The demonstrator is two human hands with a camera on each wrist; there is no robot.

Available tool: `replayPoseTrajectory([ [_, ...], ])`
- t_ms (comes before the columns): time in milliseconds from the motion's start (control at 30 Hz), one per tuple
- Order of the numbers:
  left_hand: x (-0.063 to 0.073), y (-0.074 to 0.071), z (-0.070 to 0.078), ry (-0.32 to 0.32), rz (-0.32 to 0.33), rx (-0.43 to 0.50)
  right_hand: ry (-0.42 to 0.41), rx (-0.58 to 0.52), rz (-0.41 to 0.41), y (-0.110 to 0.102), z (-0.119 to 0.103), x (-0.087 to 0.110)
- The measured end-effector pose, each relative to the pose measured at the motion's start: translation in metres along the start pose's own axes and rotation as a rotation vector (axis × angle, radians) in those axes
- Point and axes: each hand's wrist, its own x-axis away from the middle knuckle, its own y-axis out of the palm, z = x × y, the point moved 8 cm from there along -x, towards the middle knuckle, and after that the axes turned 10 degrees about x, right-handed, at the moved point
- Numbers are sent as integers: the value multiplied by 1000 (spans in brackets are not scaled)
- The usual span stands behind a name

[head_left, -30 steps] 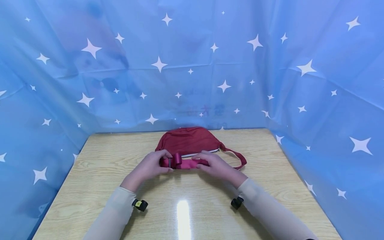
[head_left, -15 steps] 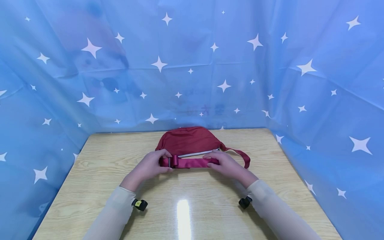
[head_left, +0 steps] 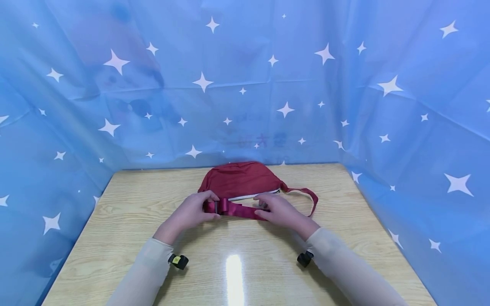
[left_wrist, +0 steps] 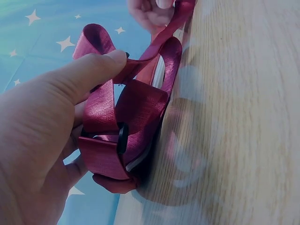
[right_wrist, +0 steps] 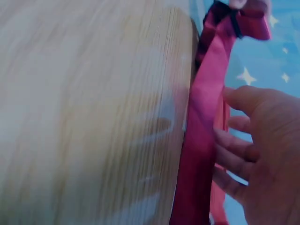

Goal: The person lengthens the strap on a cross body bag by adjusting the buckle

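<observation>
A dark red bag (head_left: 239, 180) with a pale zip (head_left: 249, 196) lies at the back of the table. Along its front runs a shiny magenta strap (head_left: 243, 211), folded into loops at the left end. My left hand (head_left: 193, 209) pinches those loops, its thumb (left_wrist: 101, 68) pressed on the strap near a dark slider. Lower down, another black slider (left_wrist: 123, 137) shows on the webbing. My right hand (head_left: 281, 211) is at the strap's right part, thumb and fingers parted. Those fingers (right_wrist: 232, 145) are slightly bent and reach the strap's edge, their tips partly hidden behind it.
A thin red strap (head_left: 311, 197) loops out from the bag's right side onto the wooden table (head_left: 153, 187). Blue cloth (head_left: 245, 106) with white stars hangs behind and at both sides. Each wrist wears a small black camera.
My right hand slid right along the strap, drawing it straight, then came back left and its fingers parted. The strap's right part now slants lower. My left hand keeps its place.
</observation>
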Motion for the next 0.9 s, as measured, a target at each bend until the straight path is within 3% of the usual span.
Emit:
replayPoseTrajectory([
  [400,-1,0,-1,-6,8,-1,-25,-89,-33,23,-42,-19],
  [700,-1,0,0,-18,3,-2,-124,-131,43,15,-46,-17],
  [900,-2,0,0,-15,0,-3,-129,-116,96,5,-41,-11],
])
